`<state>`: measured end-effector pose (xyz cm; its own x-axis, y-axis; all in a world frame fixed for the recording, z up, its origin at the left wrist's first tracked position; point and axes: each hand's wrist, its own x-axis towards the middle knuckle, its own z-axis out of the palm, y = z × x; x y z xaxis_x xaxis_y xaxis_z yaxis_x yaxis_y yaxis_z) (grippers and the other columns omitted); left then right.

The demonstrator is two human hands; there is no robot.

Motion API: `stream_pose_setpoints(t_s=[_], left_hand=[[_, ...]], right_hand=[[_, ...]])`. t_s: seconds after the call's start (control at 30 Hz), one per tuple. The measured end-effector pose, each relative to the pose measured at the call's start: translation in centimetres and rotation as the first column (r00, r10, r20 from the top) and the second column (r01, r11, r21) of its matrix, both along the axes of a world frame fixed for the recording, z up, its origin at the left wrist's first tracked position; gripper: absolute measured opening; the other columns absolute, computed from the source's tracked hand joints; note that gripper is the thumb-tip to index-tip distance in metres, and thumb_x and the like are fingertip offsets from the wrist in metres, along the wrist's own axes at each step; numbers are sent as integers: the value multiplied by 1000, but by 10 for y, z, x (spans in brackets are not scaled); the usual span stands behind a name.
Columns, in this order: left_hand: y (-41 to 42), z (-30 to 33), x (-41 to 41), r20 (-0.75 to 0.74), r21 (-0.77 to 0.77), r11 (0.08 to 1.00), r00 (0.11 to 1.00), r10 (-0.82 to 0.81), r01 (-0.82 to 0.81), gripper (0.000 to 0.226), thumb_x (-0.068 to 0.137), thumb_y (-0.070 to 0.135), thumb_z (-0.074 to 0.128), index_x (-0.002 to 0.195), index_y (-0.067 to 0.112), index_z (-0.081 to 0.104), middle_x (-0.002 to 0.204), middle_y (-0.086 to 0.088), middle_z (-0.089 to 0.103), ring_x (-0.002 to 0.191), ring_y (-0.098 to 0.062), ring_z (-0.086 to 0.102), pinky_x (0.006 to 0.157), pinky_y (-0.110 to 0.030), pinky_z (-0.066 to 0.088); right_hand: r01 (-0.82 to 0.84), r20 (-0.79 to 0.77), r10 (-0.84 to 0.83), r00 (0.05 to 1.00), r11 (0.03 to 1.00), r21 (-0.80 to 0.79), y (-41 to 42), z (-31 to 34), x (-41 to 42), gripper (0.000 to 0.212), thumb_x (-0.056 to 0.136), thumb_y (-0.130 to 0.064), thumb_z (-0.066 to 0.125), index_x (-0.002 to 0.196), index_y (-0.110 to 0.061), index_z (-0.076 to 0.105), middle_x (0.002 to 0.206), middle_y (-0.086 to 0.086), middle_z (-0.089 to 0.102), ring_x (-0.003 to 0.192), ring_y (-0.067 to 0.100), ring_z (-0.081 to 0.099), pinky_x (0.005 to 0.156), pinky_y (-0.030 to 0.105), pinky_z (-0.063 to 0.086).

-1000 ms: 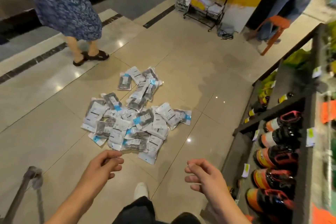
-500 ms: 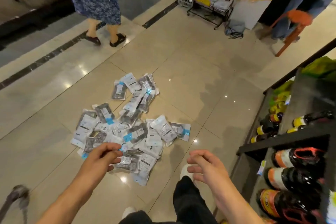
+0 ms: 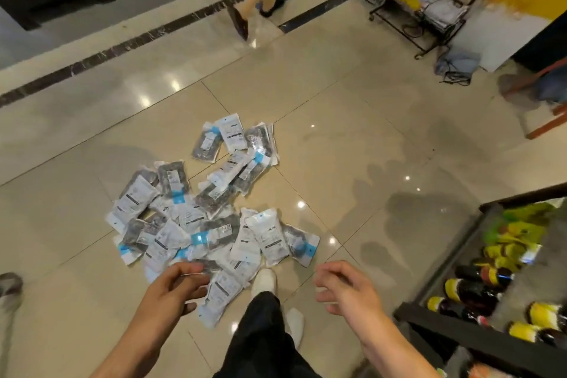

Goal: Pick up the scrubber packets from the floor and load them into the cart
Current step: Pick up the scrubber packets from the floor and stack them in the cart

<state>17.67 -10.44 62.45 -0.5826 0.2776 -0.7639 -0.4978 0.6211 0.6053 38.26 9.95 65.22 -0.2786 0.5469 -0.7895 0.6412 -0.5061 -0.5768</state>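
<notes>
Packets: scrubber packets (image 3: 211, 218) lie in a loose, overlapping heap on the floor (image 3: 352, 138), just ahead of both hands; many show white label faces, others dark scrubber through clear film, with blue tabs here and there.
Nearest packets: one white packet (image 3: 219, 298) sits directly beside the left hand, at the near edge of the heap; another white-faced one (image 3: 270, 239) lies ahead and between the two hands.
Left hand: left hand (image 3: 171, 291) hangs over the near edge of the heap, fingers loosely curled and apart, gripping nothing as far as I can tell.
Right hand: right hand (image 3: 346, 290) hovers empty to the right of the heap, fingers half-curled, clear of any packet.
Foot: a white shoe (image 3: 264, 281) stands between the hands, touching or nearly touching the near packets.
Step in hand: reaching down for a first grab, in my judgement.
Doing it well: slick film probably slides, so scoop several overlapping packets together from underneath using both hands; start at the near edge, and avoid stepping on the ones by the shoe.
Cart: only a blurred grey shape (image 3: 10, 285) shows left of the left hand; I cannot tell whether it belongs to the cart.
Surroundings: a shelf of bottles (image 3: 478, 288) stands right of the right hand; a passer-by's legs (image 3: 260, 0) are well beyond the heap.
</notes>
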Motion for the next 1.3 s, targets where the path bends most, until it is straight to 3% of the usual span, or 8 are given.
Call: stream_pose_setpoints(t_s=[0.13,0.23,0.53,0.67,0.83,1.13,1.23,1.3], left_hand=[[55,-60,-24,64,-25,999,998,-22,24,11,97,16,67,108,16,71,103,-9,78,95,-25,71,79,-36,51],[89,-119,-37,76,-64,996,995,-59,64,11,96,17,69,107,20,71,101,-7,78,95,-26,71,82,-39,52],[155,-392,-40,96,-180,982,995,-33,50,29,94,21,72,122,22,64,114,-5,72,105,-23,68,93,-42,55],[167,-520,-19,131,-266,958,988,-79,111,56,89,26,79,138,18,53,127,-3,62,111,-21,63,95,-38,52],[189,-637,-5,163,-320,944,986,-30,82,91,88,28,81,159,13,26,151,-11,48,130,-30,52,107,-42,43],[187,-731,18,28,-368,916,983,180,-157,85,79,33,89,144,16,36,119,-7,64,108,-26,64,98,-44,54],[185,-739,22,105,-332,938,984,145,-103,58,78,36,88,122,10,59,110,-3,73,100,-19,69,80,-33,56],[185,-738,22,123,-302,950,985,124,-82,39,81,35,86,110,15,69,102,1,76,94,-17,71,70,-27,53]], right_hand=[[-41,43,41,998,999,5,52,-50,-26,5,97,-22,70,98,-24,74,103,3,74,89,18,73,64,16,51],[-91,74,92,993,996,-14,93,-111,-45,6,98,-22,67,101,-24,73,104,4,73,92,19,72,79,31,57],[-363,155,360,920,932,-12,178,-415,-93,9,90,-26,71,99,-30,72,97,-9,73,92,11,68,84,31,56],[-537,219,522,824,843,12,197,-553,-96,32,89,-27,74,120,-25,64,106,-10,61,99,15,62,76,26,50],[-721,322,682,657,693,2,204,-688,-93,68,86,-36,78,146,-24,48,136,3,47,113,23,57,95,41,55],[-886,460,779,427,463,39,188,-784,-100,83,76,-58,76,145,-30,38,139,1,48,127,27,50,106,43,43],[-918,516,776,364,394,55,183,-792,-100,72,76,-58,75,135,-29,46,126,0,54,117,25,55,102,42,45],[-889,457,789,410,458,6,184,-792,-99,64,73,-53,80,125,-25,56,117,0,61,105,23,62,92,39,52]])
